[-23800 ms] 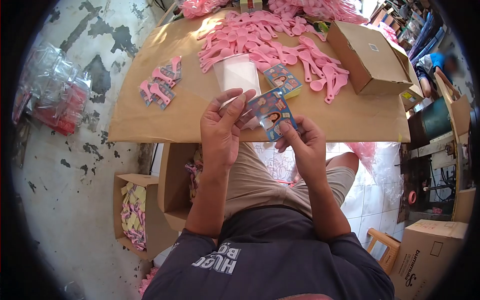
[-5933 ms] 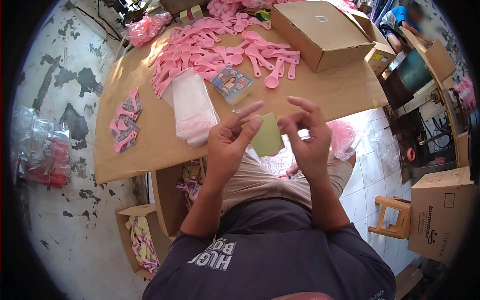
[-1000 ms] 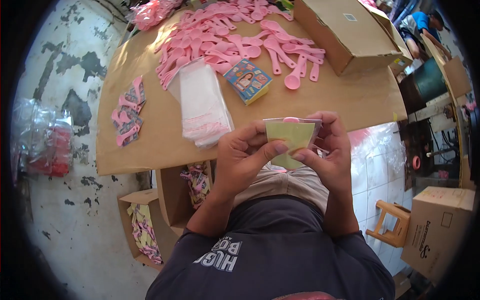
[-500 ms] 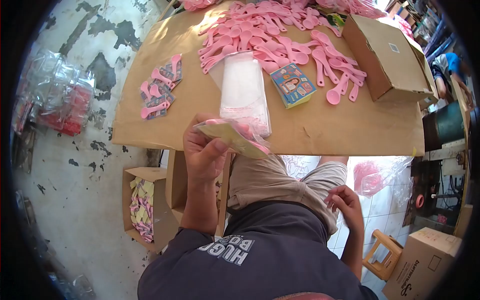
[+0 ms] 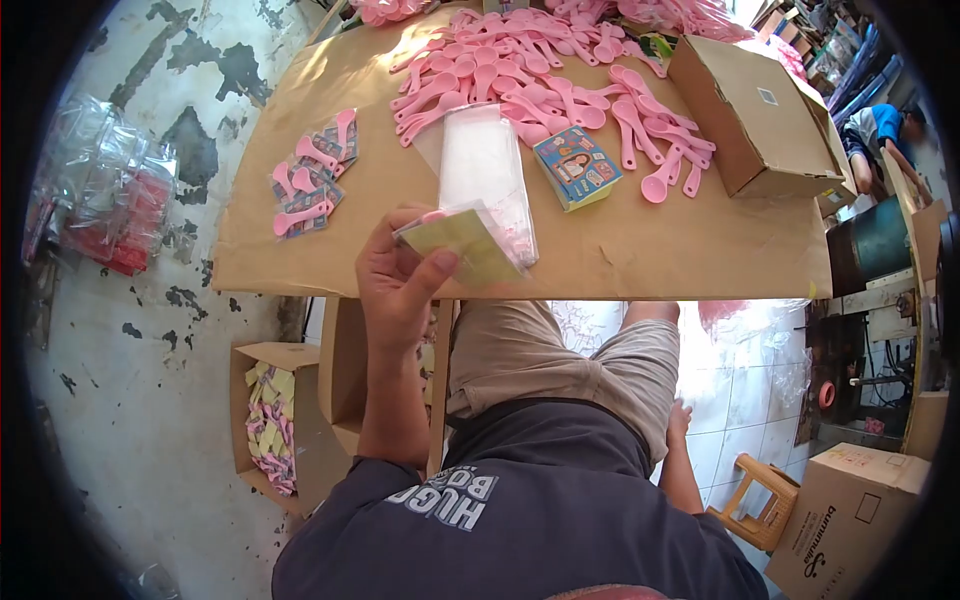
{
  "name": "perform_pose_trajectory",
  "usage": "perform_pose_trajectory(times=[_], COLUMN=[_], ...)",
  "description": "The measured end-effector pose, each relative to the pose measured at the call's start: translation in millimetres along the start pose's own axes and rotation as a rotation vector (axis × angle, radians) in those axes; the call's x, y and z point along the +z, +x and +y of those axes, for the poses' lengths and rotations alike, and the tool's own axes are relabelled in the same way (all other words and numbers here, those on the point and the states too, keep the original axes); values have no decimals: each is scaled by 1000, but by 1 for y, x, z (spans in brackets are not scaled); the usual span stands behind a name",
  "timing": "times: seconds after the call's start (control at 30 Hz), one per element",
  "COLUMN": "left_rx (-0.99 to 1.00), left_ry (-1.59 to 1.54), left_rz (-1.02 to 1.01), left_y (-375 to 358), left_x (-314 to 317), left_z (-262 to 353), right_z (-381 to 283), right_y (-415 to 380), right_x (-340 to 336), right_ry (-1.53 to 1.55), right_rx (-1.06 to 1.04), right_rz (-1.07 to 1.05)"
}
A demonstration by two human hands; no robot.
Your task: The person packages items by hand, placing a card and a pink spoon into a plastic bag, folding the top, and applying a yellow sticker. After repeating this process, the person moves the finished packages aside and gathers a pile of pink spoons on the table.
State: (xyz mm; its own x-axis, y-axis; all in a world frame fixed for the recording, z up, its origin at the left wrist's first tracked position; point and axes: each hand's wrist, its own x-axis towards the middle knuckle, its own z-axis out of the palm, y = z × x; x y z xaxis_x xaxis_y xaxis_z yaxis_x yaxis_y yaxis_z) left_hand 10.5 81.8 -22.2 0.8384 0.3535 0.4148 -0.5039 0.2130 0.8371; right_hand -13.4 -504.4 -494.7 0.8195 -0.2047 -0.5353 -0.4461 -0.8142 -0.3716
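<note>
My left hand (image 5: 400,272) pinches a clear plastic packet (image 5: 462,248) between thumb and fingers, just above the table's near edge. A yellow-green card faces me through the plastic, and a bit of pink shows at its upper edge. Down beside my thigh is my right hand (image 5: 680,418), its fingers mostly hidden. Behind the packet lies a stack of clear plastic bags (image 5: 484,165). To its right stands a stack of blue printed cards (image 5: 577,165). Pink spoons (image 5: 485,75) are heaped at the back. Several packed spoons with cards (image 5: 310,180) lie at the left.
The brown-covered table (image 5: 690,255) spans the front. A cardboard box (image 5: 745,120) rests on its right side. Below left, an open carton (image 5: 268,425) holds many packets. A stool (image 5: 755,505) and a closed carton (image 5: 845,520) are at lower right. Another person (image 5: 875,135) is at far right.
The packet in my left hand has turned so its yellow-green card faces me more squarely. My right hand has dropped from in front of my thigh to beside it.
</note>
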Motion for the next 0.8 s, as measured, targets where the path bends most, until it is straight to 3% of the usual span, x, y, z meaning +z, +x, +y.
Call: perform_pose_trajectory(times=[0.07,0.13,0.17,0.2,0.27,0.33,0.4,0.47,0.5,0.53,0.6,0.7,0.77,0.8], left_rx=[45,55,69,71,109,89,81,80,88,78,68,-15,-82,-117], left_ry=[246,257,259,258,269,224,168,196,190,182,177,258,132,98], left_rz=[3,-14,-48,-52,-119,-129,-144,-197,-201,-216,-236,-284,-402,-434], left_y=[0,1,2,2,-1,-5,-3,1,3,4,4,-3,-10,-16], left_x=[-9,-14,-16,-19,-25,-16,-6,3,8,12,18,32,41,44], left_z=[17,28,31,31,26,20,15,13,13,15,15,19,15,10], right_z=[47,72,30,10,-16,-112,-202,-252,-231,-252,-304,-366,-392,-403], right_y=[23,43,24,22,18,-28,-68,-111,-87,-108,-169,-229,-248,-255], right_x=[12,21,-10,-14,-18,-60,-94,-121,-112,-124,-182,-228,-246,-251], right_ry=[-84,-17,-330,-328,83,1012,915,678,501,189,-70,255,534,528], right_rx=[-216,-387,-345,-344,-86,49,93,14,-154,-377,-719,-987,-1097,-1137], right_rz=[-355,-525,-389,-386,103,-282,-364,-355,-378,-345,-550,-766,-742,-710])
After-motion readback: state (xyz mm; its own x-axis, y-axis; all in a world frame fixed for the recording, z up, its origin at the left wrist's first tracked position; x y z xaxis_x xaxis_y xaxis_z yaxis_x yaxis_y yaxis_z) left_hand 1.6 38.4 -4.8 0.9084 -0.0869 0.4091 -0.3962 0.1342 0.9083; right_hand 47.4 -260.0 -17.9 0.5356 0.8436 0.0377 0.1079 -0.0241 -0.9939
